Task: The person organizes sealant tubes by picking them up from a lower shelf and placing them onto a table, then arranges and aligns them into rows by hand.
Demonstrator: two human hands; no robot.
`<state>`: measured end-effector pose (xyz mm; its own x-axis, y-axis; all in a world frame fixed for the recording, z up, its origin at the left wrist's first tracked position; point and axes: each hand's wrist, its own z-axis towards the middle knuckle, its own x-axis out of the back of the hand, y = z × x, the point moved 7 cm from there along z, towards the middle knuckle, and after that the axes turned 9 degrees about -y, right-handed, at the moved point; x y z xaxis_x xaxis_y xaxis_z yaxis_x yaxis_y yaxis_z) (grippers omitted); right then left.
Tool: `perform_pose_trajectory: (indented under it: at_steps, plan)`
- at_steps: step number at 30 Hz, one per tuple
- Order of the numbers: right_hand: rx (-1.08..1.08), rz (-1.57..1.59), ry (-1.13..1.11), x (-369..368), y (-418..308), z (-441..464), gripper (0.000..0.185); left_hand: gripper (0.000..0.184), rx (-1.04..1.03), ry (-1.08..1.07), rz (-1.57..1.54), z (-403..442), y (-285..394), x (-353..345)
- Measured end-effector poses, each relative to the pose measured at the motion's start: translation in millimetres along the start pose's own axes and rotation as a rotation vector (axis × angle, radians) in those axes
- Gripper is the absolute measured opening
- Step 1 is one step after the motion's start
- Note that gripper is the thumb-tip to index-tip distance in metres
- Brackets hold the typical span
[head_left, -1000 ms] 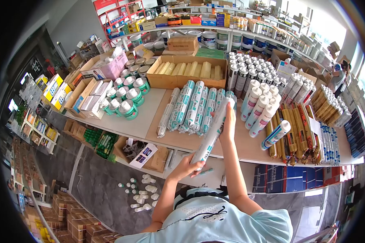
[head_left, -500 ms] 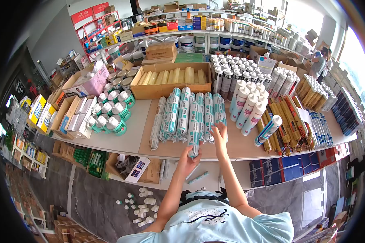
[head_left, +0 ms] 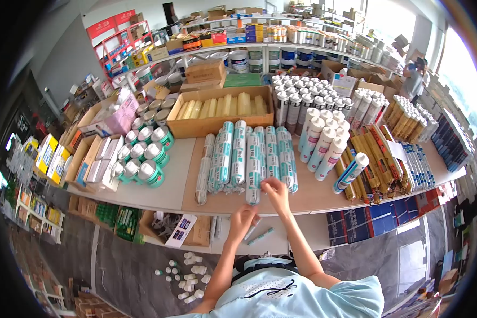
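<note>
I list, left to right: cans [head_left: 137, 151]; left hand [head_left: 244, 218], fingers curled, near the bench [head_left: 181, 161]; teal-and-white tube [head_left: 253, 185], lying foremost on it; right hand [head_left: 276, 193] beside the tube, fingers bent; upright cartridges [head_left: 321, 149]. Whether the hands grip, I cannot tell.

You are in what looks like a building-supplies shop or stockroom. Your table [head_left: 179, 159] carries rows of teal-and-white tubes [head_left: 239, 159], capped cartridges [head_left: 331, 157] and green-and-white tins [head_left: 152, 173], many alike. Beyond it, a long white shelf [head_left: 143, 68] is lined with boxes and bottles over stacked buckets [head_left: 238, 62], and a red rack [head_left: 105, 53] stands behind on your left.
</note>
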<state>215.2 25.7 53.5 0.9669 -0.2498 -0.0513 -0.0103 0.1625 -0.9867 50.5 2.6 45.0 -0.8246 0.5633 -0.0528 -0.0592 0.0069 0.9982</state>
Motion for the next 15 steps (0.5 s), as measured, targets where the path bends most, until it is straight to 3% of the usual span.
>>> perform_pose_trajectory:
  at_steps: [4, 9, 15]
  plan:
    - [0.012, -0.073, -0.012, -0.5, -7.2, -1.0, 0.017, 0.014, -0.029, 0.065, 0.301, -0.2, 10.4, 1.8]
    - [-0.029, -0.051, -0.034, 0.7, -5.2, -1.7, 0.018, 0.022, -0.032, 0.062, -0.011, 11.8, 13.4, -5.1]
    - [-0.033, -0.055, -0.081, -3.4, -10.0, -7.9, 0.021, 0.028, -0.033, 0.036, -0.071, 43.5, 1.8, -2.7]
